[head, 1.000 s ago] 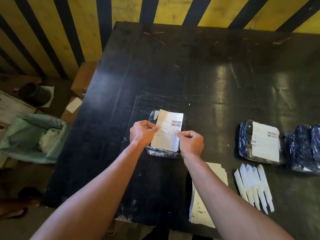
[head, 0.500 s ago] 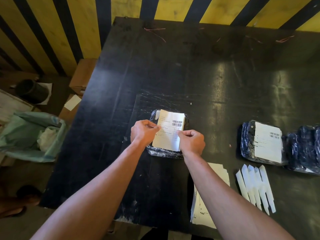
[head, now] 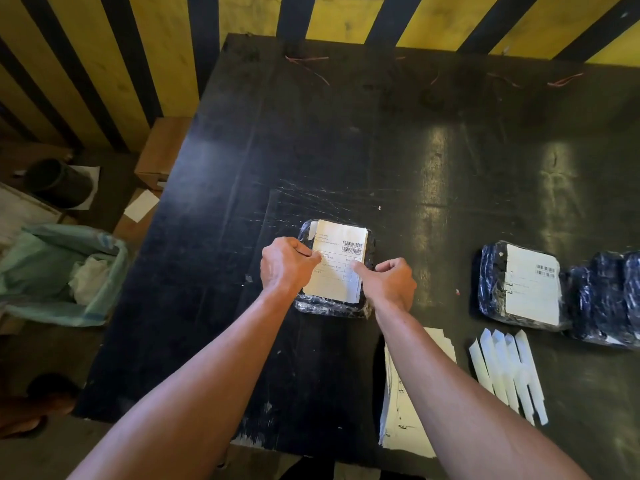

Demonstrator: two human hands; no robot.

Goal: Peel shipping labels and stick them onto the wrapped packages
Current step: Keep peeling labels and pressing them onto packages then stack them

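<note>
Presently: shipping label (head: 337, 263) over wrapped package (head: 335, 304), its edges pinched between left hand (head: 285, 265) and right hand (head: 389, 282) fingers. Risk: uneven pressing traps creases, skews label.

Green bag (head: 52, 271) (floor) — cardboard box (head: 162, 152)

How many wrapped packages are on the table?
3. One under the label between both hands, one labelled at right, one unlabelled at the right edge, partly cut off; more may lie beyond.
</note>
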